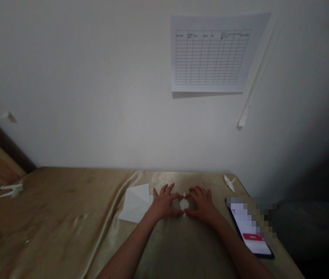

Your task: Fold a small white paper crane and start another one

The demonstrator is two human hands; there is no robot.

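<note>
A small piece of folded white paper (pixel 184 204), pointed at its near and far ends, sits between my two hands above the tan cloth. My left hand (pixel 163 203) pinches its left side with thumb and index finger, the other fingers spread. From the right, my right hand (pixel 201 203) grips the opposite side the same way. Beside my left hand lies flat white paper (pixel 134 204) with crease lines, its right edge partly covered by that hand. The finer folds of the small piece are too dim to make out.
A folded paper crane (pixel 229 183) rests at the far right corner, with a phone (pixel 251 236) nearer me. More folded paper shapes (pixel 13 189) lie on the left of the cloth-covered table (pixel 65 209). A printed chart (pixel 211 58) hangs on the wall behind.
</note>
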